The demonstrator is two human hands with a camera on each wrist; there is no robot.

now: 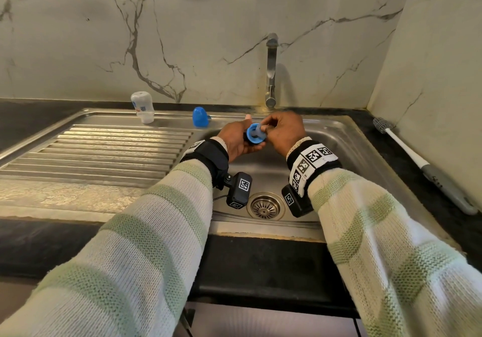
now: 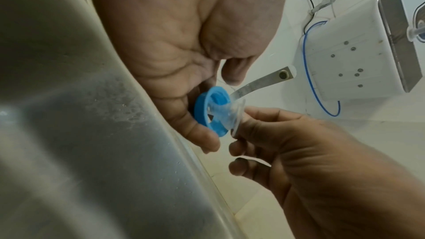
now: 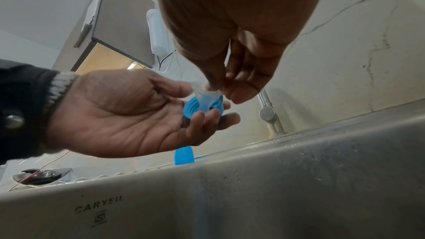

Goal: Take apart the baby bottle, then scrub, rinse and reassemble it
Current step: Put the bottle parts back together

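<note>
Over the sink basin (image 1: 336, 141) my left hand (image 1: 241, 139) grips a blue screw ring (image 1: 252, 135), its fingers curled under it. A clear silicone teat (image 1: 258, 128) sits partly inside the ring. My right hand (image 1: 265, 128) pinches the teat's wide rim between thumb and forefinger. In the left wrist view the teat (image 2: 232, 112) sticks out of the ring (image 2: 212, 118) toward the right hand. In the right wrist view the teat (image 3: 205, 95) stands above the ring (image 3: 190, 107). The white bottle body (image 1: 142, 106) stands upside down on the sink's back ledge, and the blue cap (image 1: 200, 117) stands to its right.
A steel tap (image 1: 271, 70) rises behind the hands with no water showing. A ribbed drainboard (image 1: 104, 148) lies to the left, and the drain strainer (image 1: 265, 205) is below the wrists. A white and grey bottle brush (image 1: 417, 162) lies on the dark counter at the right.
</note>
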